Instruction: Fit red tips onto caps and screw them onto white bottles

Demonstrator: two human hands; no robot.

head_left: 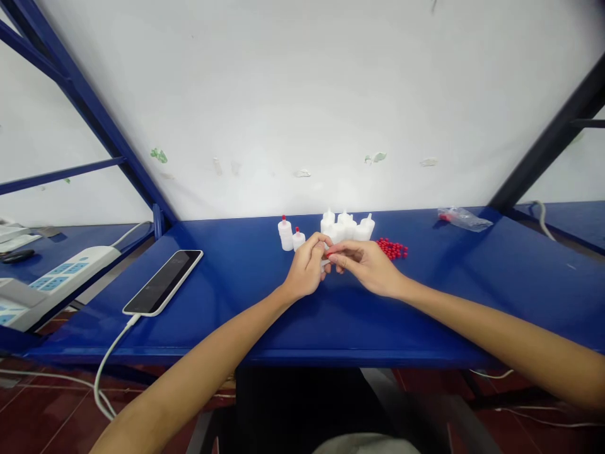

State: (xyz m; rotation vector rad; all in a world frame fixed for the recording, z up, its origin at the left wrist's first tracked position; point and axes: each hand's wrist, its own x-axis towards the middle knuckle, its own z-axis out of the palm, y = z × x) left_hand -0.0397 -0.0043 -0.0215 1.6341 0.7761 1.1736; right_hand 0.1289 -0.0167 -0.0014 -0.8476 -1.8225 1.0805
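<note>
My left hand is closed around a small white squeeze bottle, mostly hidden by the fingers. Against it, my right hand pinches a small red cap between thumb and fingers, at the bottle's tip. I cannot tell whether the cap is seated on the tip. Just behind the hands stand several white squeeze bottles with bare pointed tips. Left of those, two bottles wear red caps: a taller-looking one and a nearer one. Loose red caps lie in a pile beyond my right hand.
A phone with a white charging cable lies on the left of the blue table. A clear plastic bag with something red inside lies at the back right. Blue posts and a white wall border the table; a power strip is far left.
</note>
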